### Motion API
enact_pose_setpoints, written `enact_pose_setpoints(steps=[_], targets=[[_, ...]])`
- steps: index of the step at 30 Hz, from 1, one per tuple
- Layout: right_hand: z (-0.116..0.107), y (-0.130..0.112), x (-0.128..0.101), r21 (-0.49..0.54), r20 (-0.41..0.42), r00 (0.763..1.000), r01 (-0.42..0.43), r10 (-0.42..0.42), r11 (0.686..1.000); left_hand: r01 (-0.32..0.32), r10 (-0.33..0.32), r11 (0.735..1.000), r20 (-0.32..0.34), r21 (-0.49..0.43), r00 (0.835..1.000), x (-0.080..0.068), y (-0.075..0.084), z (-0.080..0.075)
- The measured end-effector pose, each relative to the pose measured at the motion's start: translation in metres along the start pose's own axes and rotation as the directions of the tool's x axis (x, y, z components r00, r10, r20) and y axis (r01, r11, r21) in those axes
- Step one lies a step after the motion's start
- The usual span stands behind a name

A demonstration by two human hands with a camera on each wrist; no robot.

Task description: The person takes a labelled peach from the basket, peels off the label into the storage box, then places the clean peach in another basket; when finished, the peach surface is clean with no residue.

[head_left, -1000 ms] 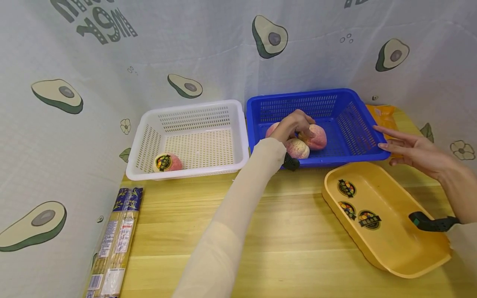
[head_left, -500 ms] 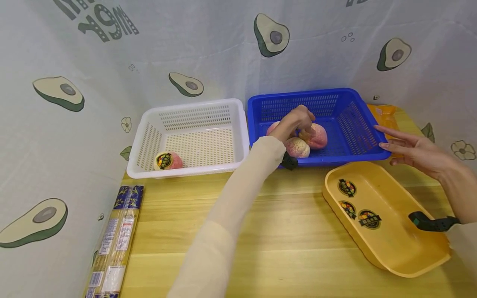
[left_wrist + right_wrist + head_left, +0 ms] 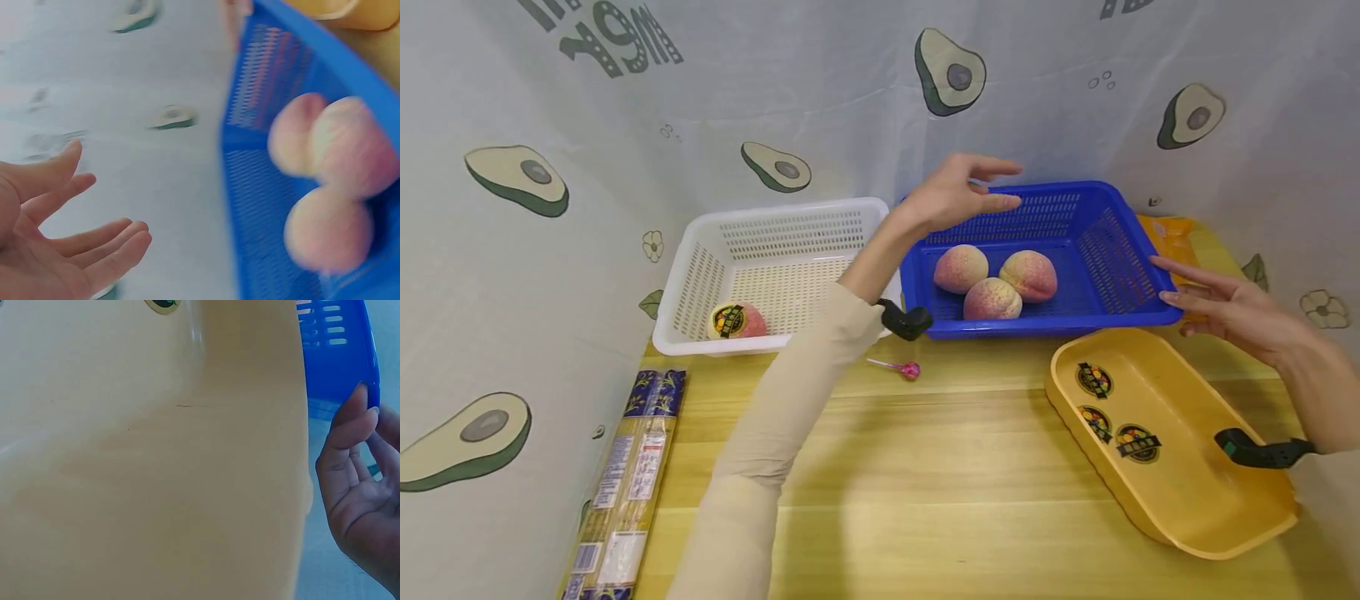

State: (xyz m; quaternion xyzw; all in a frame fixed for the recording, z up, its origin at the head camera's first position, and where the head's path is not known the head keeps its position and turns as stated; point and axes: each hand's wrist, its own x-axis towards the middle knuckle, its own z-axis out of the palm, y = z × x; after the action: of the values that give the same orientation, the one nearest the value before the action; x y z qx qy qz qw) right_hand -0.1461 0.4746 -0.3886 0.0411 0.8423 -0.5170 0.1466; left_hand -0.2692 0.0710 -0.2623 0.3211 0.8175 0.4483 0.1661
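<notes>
Three pink-and-cream peaches, one of them the right peach [image 3: 1028,276], lie close together in the blue basket [image 3: 1000,327]. My left hand [image 3: 955,193] hangs over the basket's back left corner, its fingers extended and holding nothing. In the left wrist view the same hand [image 3: 69,231] is apart from the peaches [image 3: 329,230]. My right hand [image 3: 1243,308] touches the basket's right rim with its fingertips. In the right wrist view the right hand [image 3: 369,481] has its thumb and forefinger against the blue rim. A stickered peach [image 3: 747,322] lies in the white basket [image 3: 700,348].
A yellow tray [image 3: 1195,475] with three round stickers sits at front right, below my right arm. A pink lollipop [image 3: 910,371] lies before the baskets. Packs of noodles [image 3: 640,475] lie at left. An orange packet [image 3: 1172,237] is behind my right hand. A patterned curtain [image 3: 850,100] hangs behind.
My left hand has let go of the right peach and moved up and left. The three peaches stay in place, and the lollipop is now uncovered. My right hand remains at the rim.
</notes>
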Motion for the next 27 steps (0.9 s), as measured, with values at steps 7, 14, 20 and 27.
enact_pose_setpoints(steps=[7, 14, 20, 27], targets=[[0.002, -0.001, 0.001, -0.029, 0.005, 1.0, -0.007, 0.008, 1.0, -0.108, 0.069, 0.988, -0.323, -0.106, 0.944, -0.096, -0.005, -0.07], [0.002, 0.0, 0.002, -0.058, 0.009, 1.0, 0.009, -0.008, 0.998, -0.15, -0.015, 0.968, -0.644, -0.201, 0.765, -0.2, -0.059, -0.115], [0.003, 0.002, 0.0, -0.047, 0.001, 1.0, 0.012, -0.012, 0.999, -0.045, -0.224, 0.948, -0.761, -0.315, 0.609, -0.268, -0.126, -0.114], [0.006, 0.003, 0.001, -0.093, -0.007, 0.999, 0.049, -0.05, 0.994, 0.197, -0.512, 0.855, -0.72, -0.48, 0.468, -0.315, -0.18, -0.1]])
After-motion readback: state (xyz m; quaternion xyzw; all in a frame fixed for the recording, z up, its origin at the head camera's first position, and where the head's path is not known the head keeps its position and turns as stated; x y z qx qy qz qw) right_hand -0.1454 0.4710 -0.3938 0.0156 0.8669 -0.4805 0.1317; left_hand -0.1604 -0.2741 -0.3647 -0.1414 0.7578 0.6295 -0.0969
